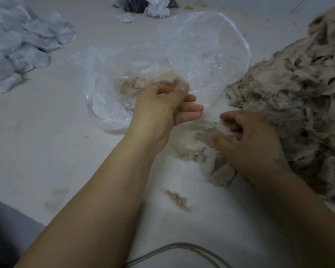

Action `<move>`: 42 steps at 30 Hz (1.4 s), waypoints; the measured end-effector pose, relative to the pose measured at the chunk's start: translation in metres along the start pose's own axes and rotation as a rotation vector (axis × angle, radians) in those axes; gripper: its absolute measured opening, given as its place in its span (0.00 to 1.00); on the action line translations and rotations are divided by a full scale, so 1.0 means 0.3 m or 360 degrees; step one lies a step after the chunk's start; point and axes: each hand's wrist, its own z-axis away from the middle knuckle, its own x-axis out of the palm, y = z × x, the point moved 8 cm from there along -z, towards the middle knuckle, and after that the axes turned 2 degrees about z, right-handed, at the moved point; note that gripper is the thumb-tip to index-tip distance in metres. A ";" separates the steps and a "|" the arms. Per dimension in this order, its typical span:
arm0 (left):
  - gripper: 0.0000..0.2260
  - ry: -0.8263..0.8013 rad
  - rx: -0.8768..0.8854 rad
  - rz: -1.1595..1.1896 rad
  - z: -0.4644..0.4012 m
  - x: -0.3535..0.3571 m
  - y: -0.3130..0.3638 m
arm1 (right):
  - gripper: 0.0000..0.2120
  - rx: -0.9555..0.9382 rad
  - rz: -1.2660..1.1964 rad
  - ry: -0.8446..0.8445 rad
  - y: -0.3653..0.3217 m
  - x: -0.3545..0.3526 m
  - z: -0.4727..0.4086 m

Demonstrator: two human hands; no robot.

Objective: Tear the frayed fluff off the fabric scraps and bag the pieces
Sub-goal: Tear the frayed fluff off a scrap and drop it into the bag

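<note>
So closest to the camera there's a loop of cable [174, 248] lying on the white tabletop [56, 151], right at the bottom edge between the two forearms. A bit past that, a small tuft of beige fluff [177, 200] sits loose on the surface on its own.

Next up, the right hand [248, 140] is down on a beige fabric scrap [219, 171], fingers curled into the frayed, fuzzy part of it [207, 135]. It's blurry there, so I can't say exactly how tight the grip is, but the fingers are clearly bent around the material, not flat. More fluff [191, 154] lies on the tabletop just left of that hand.

The left hand [166, 105] is slightly further out, at the mouth of a clear plastic bag [182, 45]. Thumb and forefinger pinch a bit of beige fluff [174, 79] over the bag opening, while the other fingers [190, 113] stick out loosely to the right. A small clump of beige pieces [135, 85] is already inside the bag, just beyond the hand.

Off to the right there's a big heap of the same beige frayed scraps [298, 93], running from the right hand up to the far edge. Far left has a pile of pale grey-blue fabric [21, 47], and at the very top there's some crumpled white and dark stuff [149, 5], too cut off to identify.
</note>
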 end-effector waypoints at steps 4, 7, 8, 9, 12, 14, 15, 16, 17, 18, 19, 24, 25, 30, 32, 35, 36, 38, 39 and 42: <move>0.04 -0.0256 -0.0149 -0.0423 0.029 0.046 -0.049 | 0.05 -0.0116 0.0328 -0.0162 -0.011 0.033 0.001; 0.06 -0.0386 -0.0138 -0.0956 0.043 0.062 -0.076 | 0.02 -0.0161 0.0036 -0.0025 -0.040 0.001 0.000; 0.09 -0.0421 -0.0149 -0.1097 0.047 0.065 -0.088 | 0.03 -0.0209 -0.0038 0.0015 -0.056 -0.009 0.001; 0.11 -0.0450 -0.0180 -0.1163 0.051 0.068 -0.100 | 0.04 -0.0257 -0.0096 0.0039 -0.071 -0.017 0.004; 0.09 -0.0496 -0.0236 -0.1091 0.057 0.077 -0.111 | 0.07 -0.0317 -0.0234 0.0037 -0.091 -0.016 0.011; 0.05 -0.0458 -0.0194 -0.1024 0.051 0.071 -0.101 | 0.10 -0.0224 -0.0323 0.0041 -0.070 -0.015 0.006; 0.05 -0.0419 -0.0161 -0.0970 0.047 0.064 -0.092 | 0.10 -0.0156 -0.0333 0.0049 -0.053 -0.016 0.002; 0.06 -0.0376 -0.0132 -0.0907 0.041 0.057 -0.084 | 0.09 -0.0097 -0.0304 0.0045 -0.035 -0.016 -0.003; 0.07 -0.0336 -0.0114 -0.0851 0.036 0.051 -0.077 | 0.07 -0.0052 -0.0243 0.0031 -0.016 -0.016 -0.009; 0.07 -0.0307 -0.0106 -0.0806 0.033 0.048 -0.072 | 0.06 -0.0020 -0.0169 0.0011 -0.001 -0.015 -0.014; 0.07 -0.0290 -0.0105 -0.0777 0.033 0.047 -0.071 | 0.06 -0.0007 -0.0103 -0.0014 0.009 -0.014 -0.018; 0.11 -0.0205 -0.0086 -0.0677 0.026 0.033 -0.059 | 0.07 0.0022 0.0252 -0.0243 0.018 0.008 -0.016; 0.11 -0.0184 -0.0075 -0.0657 0.021 0.025 -0.050 | 0.06 0.0039 0.0311 -0.0276 0.022 0.007 -0.017; 0.11 -0.0237 -0.0143 -0.0691 0.023 0.022 -0.050 | 0.05 0.0015 0.0380 -0.0254 0.003 -0.010 -0.013; 0.11 -0.0280 -0.0189 -0.0688 0.029 0.030 -0.061 | 0.15 0.0004 0.0295 -0.0168 -0.008 -0.018 -0.005; 0.09 -0.0318 -0.0220 -0.0697 0.031 0.035 -0.064 | 0.30 0.0052 -0.0086 -0.0171 -0.022 -0.010 -0.002; 0.08 -0.0347 -0.0232 -0.0709 0.034 0.040 -0.067 | 0.32 0.0065 -0.0288 -0.0195 -0.028 0.001 -0.001; 0.07 -0.0405 -0.0255 -0.0746 0.044 0.053 -0.073 | 0.24 0.0072 -0.0577 -0.0208 -0.038 0.023 0.001; 0.07 -0.0421 -0.0263 -0.0765 0.047 0.056 -0.074 | 0.16 0.0047 -0.0589 -0.0160 -0.044 0.023 0.001; 0.08 -0.0410 -0.0261 -0.0804 0.049 0.050 -0.065 | 0.08 0.0055 -0.0536 0.0012 -0.028 -0.008 -0.001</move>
